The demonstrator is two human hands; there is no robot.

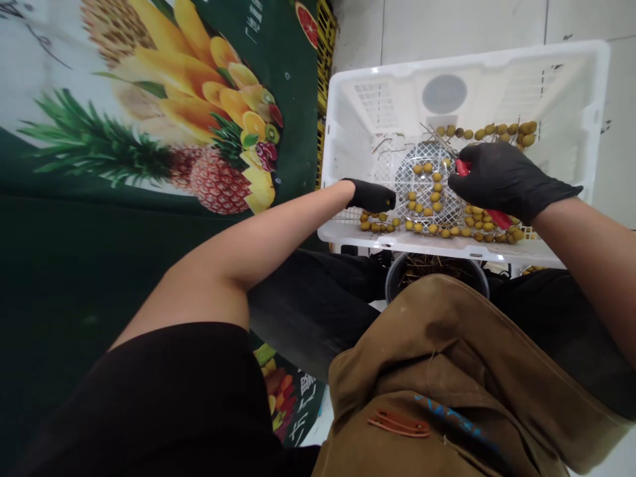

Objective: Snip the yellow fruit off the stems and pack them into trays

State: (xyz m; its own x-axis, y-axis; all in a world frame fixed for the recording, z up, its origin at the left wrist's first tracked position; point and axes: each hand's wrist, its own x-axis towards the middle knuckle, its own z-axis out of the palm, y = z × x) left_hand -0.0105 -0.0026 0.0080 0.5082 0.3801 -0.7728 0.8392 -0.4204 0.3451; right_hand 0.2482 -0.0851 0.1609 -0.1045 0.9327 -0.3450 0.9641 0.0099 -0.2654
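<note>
The right hand (501, 179), gloved, grips red-handled scissors (497, 217) over longans (427, 199) in the white crate (571, 73). The left hand (370, 195) reaches in, its grip hidden. Stem-snipping seems underway; the next cut needs a steadied fruit.

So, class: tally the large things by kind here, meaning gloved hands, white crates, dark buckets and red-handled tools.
Gloved hands: 2, left hand and right hand
White crate: 1
Dark bucket: 1
Red-handled tool: 1
Total: 5
</note>
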